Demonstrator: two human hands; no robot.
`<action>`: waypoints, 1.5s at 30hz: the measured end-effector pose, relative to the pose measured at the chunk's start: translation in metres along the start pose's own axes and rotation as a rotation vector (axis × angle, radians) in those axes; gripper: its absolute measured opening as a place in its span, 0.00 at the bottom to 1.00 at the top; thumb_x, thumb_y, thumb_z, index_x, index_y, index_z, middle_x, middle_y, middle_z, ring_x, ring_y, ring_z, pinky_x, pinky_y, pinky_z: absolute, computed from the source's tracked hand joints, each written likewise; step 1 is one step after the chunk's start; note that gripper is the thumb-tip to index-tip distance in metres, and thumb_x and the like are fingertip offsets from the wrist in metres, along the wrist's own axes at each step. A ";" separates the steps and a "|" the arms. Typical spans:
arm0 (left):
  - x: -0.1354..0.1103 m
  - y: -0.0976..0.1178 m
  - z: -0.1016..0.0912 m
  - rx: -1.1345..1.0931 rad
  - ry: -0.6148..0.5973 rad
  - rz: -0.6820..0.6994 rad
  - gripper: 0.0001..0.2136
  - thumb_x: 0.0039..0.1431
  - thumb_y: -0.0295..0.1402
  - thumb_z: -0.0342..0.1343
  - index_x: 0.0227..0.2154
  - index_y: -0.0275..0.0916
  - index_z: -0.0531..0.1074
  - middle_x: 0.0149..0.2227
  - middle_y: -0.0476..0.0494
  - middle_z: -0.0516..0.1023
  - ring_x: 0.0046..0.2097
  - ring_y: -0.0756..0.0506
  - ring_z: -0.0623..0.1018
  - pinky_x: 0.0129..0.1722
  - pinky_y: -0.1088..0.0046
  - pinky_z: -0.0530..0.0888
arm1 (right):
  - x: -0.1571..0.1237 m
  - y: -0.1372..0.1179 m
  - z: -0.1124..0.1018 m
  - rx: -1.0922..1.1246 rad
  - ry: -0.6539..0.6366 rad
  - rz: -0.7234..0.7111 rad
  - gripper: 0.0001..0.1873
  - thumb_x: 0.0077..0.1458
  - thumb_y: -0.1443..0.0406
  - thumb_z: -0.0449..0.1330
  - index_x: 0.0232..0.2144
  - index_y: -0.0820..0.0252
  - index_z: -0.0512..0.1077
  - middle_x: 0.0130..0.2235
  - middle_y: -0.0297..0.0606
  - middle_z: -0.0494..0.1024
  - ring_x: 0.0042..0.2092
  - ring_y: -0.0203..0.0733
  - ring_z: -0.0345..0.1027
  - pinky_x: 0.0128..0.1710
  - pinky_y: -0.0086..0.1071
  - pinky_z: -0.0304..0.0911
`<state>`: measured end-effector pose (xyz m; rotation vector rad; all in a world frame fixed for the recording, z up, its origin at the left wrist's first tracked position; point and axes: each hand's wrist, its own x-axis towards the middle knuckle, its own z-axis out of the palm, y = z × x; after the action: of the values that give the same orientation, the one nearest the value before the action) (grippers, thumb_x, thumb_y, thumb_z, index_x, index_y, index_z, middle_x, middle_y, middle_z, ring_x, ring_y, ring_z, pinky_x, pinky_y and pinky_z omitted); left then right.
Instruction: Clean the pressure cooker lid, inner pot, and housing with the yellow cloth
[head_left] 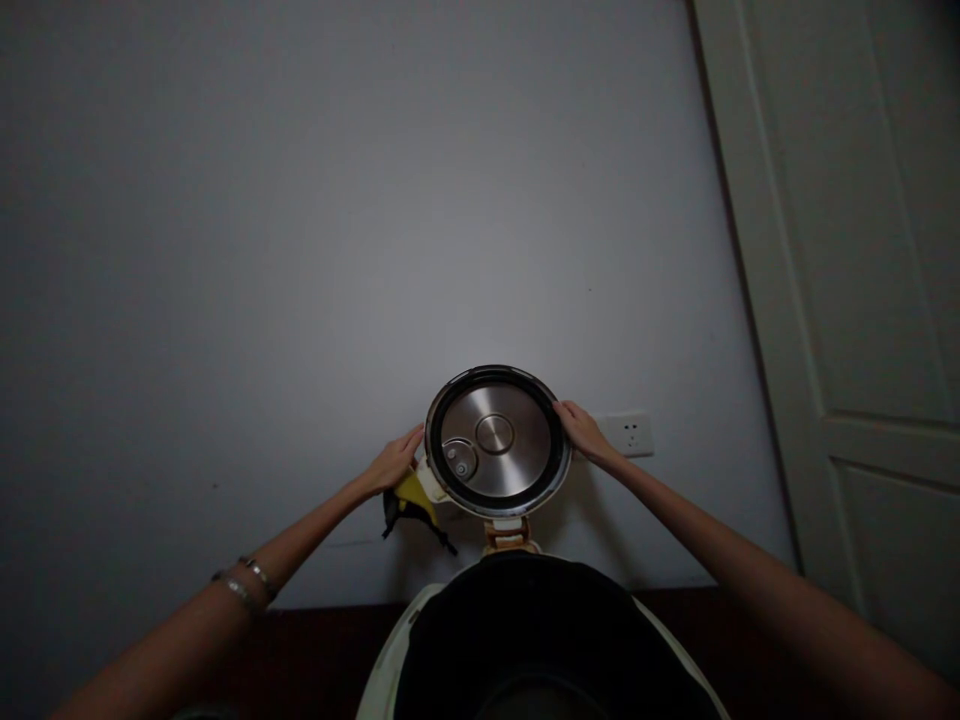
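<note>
A pressure cooker's round lid (525,440) stands raised on its hinge, with its steel inner face and black seal ring turned toward me. At the lid's left edge is my left hand (394,463), its fingers closed on the rim and partly hidden behind it. My right hand (583,429) grips the opposite edge, with the fingertips curled over the rim. Below the hinge (511,533), the cooker's body (386,675) is open, and its dark inside fills the bottom centre. Beneath my left hand hangs a yellow and black item (414,496) whose kind I cannot make out.
A pale wall (360,220) rises right behind the lid. To the right of my right hand is a white wall socket (631,433). A panelled door (847,300) stands at the far right. The cooker rests on a dark reddish surface (322,650).
</note>
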<state>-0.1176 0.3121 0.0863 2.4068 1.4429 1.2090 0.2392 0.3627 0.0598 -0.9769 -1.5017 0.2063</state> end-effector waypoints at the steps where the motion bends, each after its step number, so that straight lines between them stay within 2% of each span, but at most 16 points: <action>1: 0.001 0.001 -0.003 0.014 0.022 -0.026 0.30 0.60 0.50 0.37 0.57 0.35 0.63 0.43 0.40 0.79 0.37 0.41 0.78 0.47 0.63 0.68 | 0.000 0.000 -0.002 -0.008 -0.007 0.012 0.22 0.56 0.50 0.45 0.34 0.60 0.69 0.32 0.40 0.74 0.34 0.42 0.66 0.35 0.33 0.60; 3: 0.002 0.004 -0.008 0.040 0.072 -0.078 0.32 0.60 0.49 0.37 0.58 0.30 0.61 0.28 0.42 0.80 0.34 0.41 0.78 0.47 0.63 0.68 | -0.001 -0.002 -0.007 -0.030 -0.023 0.038 0.23 0.56 0.50 0.46 0.38 0.61 0.70 0.33 0.42 0.75 0.33 0.42 0.67 0.33 0.33 0.61; 5: 0.004 0.008 -0.012 0.052 0.102 -0.113 0.32 0.60 0.48 0.37 0.57 0.28 0.62 0.21 0.45 0.77 0.33 0.40 0.78 0.46 0.64 0.68 | -0.003 -0.003 -0.011 -0.065 -0.049 0.056 0.23 0.57 0.50 0.46 0.40 0.61 0.70 0.36 0.44 0.76 0.33 0.42 0.68 0.32 0.32 0.61; 8: 0.004 0.012 -0.014 0.058 0.105 -0.132 0.30 0.59 0.48 0.36 0.52 0.30 0.66 0.19 0.46 0.76 0.33 0.40 0.77 0.43 0.64 0.68 | -0.006 -0.009 -0.015 -0.141 -0.088 0.076 0.24 0.59 0.51 0.45 0.43 0.62 0.69 0.38 0.46 0.76 0.33 0.41 0.69 0.31 0.31 0.61; 12: 0.002 0.013 -0.012 0.061 0.037 -0.097 0.25 0.57 0.49 0.38 0.38 0.35 0.73 0.21 0.46 0.76 0.30 0.42 0.76 0.37 0.68 0.69 | -0.010 -0.018 -0.016 -0.201 -0.130 0.130 0.23 0.60 0.52 0.45 0.45 0.63 0.67 0.35 0.43 0.77 0.28 0.37 0.69 0.31 0.29 0.62; 15: 0.002 0.011 -0.010 0.057 0.007 -0.062 0.23 0.56 0.48 0.38 0.28 0.36 0.73 0.23 0.45 0.76 0.29 0.43 0.75 0.35 0.70 0.69 | -0.011 -0.022 -0.015 -0.169 -0.186 0.163 0.23 0.60 0.53 0.44 0.47 0.64 0.66 0.33 0.43 0.77 0.25 0.37 0.69 0.28 0.29 0.62; 17: 0.003 0.008 -0.010 0.053 0.009 -0.045 0.23 0.55 0.48 0.40 0.26 0.36 0.73 0.24 0.44 0.76 0.29 0.43 0.75 0.35 0.70 0.69 | -0.012 -0.023 -0.014 -0.137 -0.209 0.149 0.23 0.60 0.53 0.45 0.46 0.63 0.66 0.33 0.43 0.77 0.26 0.37 0.70 0.27 0.29 0.62; 20: 0.005 0.005 -0.010 0.040 -0.004 -0.010 0.21 0.53 0.48 0.42 0.27 0.36 0.73 0.26 0.44 0.77 0.32 0.43 0.75 0.36 0.70 0.69 | -0.012 -0.021 -0.013 -0.124 -0.235 0.069 0.22 0.60 0.52 0.46 0.44 0.62 0.67 0.32 0.41 0.77 0.27 0.37 0.70 0.27 0.28 0.62; 25: 0.007 0.001 -0.009 0.011 -0.016 0.021 0.20 0.53 0.46 0.44 0.30 0.35 0.74 0.29 0.44 0.78 0.34 0.43 0.75 0.37 0.71 0.69 | -0.011 -0.018 -0.008 -0.235 -0.224 -0.044 0.22 0.61 0.52 0.45 0.44 0.62 0.67 0.29 0.39 0.77 0.28 0.38 0.70 0.29 0.28 0.60; 33: 0.003 -0.008 -0.004 -0.026 -0.022 0.007 0.23 0.53 0.44 0.46 0.44 0.33 0.72 0.32 0.43 0.79 0.32 0.44 0.76 0.35 0.70 0.70 | -0.007 -0.020 -0.004 -0.442 -0.211 -0.085 0.20 0.63 0.55 0.43 0.41 0.61 0.67 0.35 0.44 0.78 0.36 0.41 0.71 0.33 0.28 0.56; 39: 0.004 -0.003 -0.006 -0.031 -0.027 0.026 0.24 0.52 0.43 0.47 0.46 0.33 0.72 0.33 0.43 0.80 0.34 0.43 0.76 0.34 0.71 0.69 | -0.009 -0.023 -0.005 -0.612 -0.209 -0.110 0.19 0.63 0.57 0.41 0.39 0.62 0.67 0.36 0.47 0.78 0.37 0.43 0.71 0.32 0.28 0.54; 45: 0.007 0.010 -0.008 0.012 0.002 0.051 0.22 0.52 0.43 0.48 0.45 0.34 0.73 0.28 0.45 0.79 0.30 0.43 0.75 0.32 0.71 0.69 | -0.017 -0.020 -0.010 -0.612 -0.196 -0.100 0.17 0.63 0.57 0.41 0.39 0.62 0.65 0.34 0.45 0.77 0.34 0.42 0.71 0.30 0.28 0.52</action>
<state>-0.1147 0.3097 0.1002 2.4656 1.4012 1.2178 0.2367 0.3351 0.0624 -1.3860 -1.8368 -0.2553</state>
